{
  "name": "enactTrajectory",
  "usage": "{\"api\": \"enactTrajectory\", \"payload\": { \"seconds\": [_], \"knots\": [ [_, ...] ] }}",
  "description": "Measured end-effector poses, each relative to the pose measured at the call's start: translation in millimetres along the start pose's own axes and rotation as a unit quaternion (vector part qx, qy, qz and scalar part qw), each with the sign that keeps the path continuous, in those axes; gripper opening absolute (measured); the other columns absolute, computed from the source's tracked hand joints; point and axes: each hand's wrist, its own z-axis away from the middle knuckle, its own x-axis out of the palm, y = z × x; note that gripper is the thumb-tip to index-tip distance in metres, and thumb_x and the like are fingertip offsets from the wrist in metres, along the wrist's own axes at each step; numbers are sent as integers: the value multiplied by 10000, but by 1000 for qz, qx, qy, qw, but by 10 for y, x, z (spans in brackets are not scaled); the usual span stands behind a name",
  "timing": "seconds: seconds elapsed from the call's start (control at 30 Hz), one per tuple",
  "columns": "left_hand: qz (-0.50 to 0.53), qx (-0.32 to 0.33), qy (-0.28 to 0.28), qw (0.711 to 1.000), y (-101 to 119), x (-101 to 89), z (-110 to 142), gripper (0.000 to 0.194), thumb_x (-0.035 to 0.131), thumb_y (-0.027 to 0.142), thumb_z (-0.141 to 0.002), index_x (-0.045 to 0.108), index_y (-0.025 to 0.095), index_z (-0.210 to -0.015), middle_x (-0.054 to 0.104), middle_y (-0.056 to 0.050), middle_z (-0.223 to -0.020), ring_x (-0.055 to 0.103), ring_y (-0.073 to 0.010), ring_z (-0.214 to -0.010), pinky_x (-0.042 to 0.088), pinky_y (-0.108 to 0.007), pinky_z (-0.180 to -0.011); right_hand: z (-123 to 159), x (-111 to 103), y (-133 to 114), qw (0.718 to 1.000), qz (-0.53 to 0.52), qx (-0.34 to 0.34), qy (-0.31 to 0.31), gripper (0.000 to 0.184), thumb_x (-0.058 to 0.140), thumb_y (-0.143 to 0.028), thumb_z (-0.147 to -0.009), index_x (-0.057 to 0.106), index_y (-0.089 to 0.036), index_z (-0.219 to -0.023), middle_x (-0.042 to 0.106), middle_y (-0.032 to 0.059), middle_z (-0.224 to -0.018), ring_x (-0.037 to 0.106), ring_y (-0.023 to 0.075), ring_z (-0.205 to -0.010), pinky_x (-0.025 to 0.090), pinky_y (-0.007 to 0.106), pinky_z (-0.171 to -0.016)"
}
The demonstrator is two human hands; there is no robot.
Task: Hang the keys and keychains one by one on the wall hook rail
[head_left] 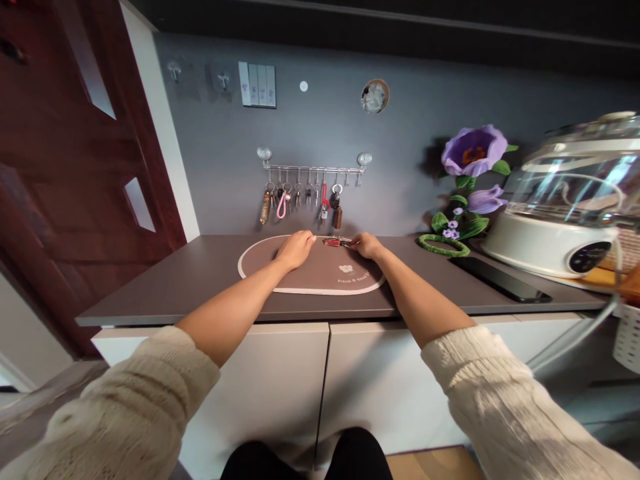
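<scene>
Right fingers at keys: long axis sideways, red leftmost.

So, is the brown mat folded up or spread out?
Spread out. The brown mat lies flat on the counter, and its pale border curves around in a wide oval, with no folds showing.

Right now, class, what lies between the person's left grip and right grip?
In the head view, a small red-and-metal item lies on the mat, closer to the right grip.
</scene>
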Motion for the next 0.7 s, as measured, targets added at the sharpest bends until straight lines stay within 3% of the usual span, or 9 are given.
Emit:
{"api": "enactTrajectory", "payload": {
  "seconds": [0.4,0.53,0.7],
  "knots": [
    [-11,7,-11,1000,-16,7,-4,280,312,299,-881,521,176,-740,593,-62,-811,518,-173,-780,369,-289,-713,47,-83,-4,998,-42,-17,-32,91,672,-99,-593,621,-171,-568,531,-13,-485,497,111,-561,370,220,-591],
    [-8,9,-10,1000,-13,6,-3,279,313,300,-880,525,175,-748,597,-66,-823,521,-176,-785,373,-293,-715,116,-77,-87,984,-176,-11,-33,79,624,-111,-652,583,-155,-600,542,-8,-510,471,95,-522,362,216,-553],
    [7,11,-8,1000,-2,2,-5,260,334,299,-872,543,174,-781,604,-65,-857,525,-175,-822,384,-292,-745,163,-80,-183,938,-345,-20,-12,111,571,-125,-704,523,-150,-607,518,-21,-513,450,76,-504,371,201,-557]
  ]
}}
